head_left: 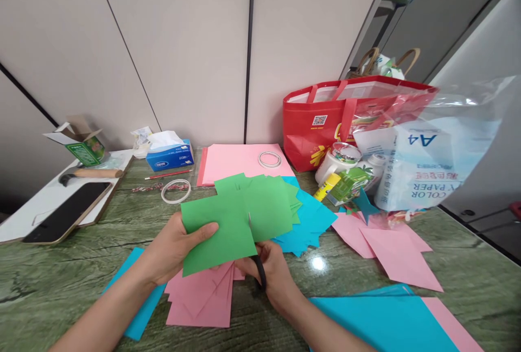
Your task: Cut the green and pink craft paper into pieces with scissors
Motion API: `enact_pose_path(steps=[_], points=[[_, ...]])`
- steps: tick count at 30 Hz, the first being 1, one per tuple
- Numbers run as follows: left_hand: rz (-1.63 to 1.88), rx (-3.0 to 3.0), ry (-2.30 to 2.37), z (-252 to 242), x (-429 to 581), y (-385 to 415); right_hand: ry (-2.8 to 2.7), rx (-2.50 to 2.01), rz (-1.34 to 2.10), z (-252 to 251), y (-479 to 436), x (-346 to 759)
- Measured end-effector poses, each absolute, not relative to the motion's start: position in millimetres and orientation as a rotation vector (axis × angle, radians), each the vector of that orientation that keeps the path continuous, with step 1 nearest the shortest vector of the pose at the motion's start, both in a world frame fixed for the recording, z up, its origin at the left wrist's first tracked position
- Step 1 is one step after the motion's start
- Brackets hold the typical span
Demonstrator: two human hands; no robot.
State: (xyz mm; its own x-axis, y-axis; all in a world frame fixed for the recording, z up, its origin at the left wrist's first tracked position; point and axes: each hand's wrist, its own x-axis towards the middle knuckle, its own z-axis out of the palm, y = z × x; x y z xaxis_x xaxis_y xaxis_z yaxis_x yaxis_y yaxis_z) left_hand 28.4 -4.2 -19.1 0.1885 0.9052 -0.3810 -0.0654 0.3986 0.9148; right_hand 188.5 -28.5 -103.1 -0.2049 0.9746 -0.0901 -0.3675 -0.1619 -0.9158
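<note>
A sheet of green paper [215, 227] is pinched at its left edge by my left hand [173, 249], thumb on top. My right hand [272, 270] is closed around the black handle of a pair of scissors [259, 272]. Their blade shows at a cut running up into the sheet, and the part right of the cut bends away. Behind the sheet, more green pieces [293, 203] lie on a fanned stack of blue paper [315, 219]. Below my hands lies a pile of pink paper pieces [207, 306]; a blue strip [138, 319] lies under my left forearm.
Pink sheets [240, 157] with a tape roll, a tissue box [169, 155], another tape roll [176, 191] and a pencil sit behind. At left are a phone [67, 213] and hammer [97, 173]; at right, a red bag [309, 135], glue stick [326, 187] and blue sheets [366, 319].
</note>
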Motion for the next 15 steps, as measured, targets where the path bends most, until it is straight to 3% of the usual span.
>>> enact_pose_path(steps=[15], points=[[0.841,0.913,1.18,-17.4,28.1,-4.6,-0.947,-0.986,1.574,-107.8,-28.6,186.6]])
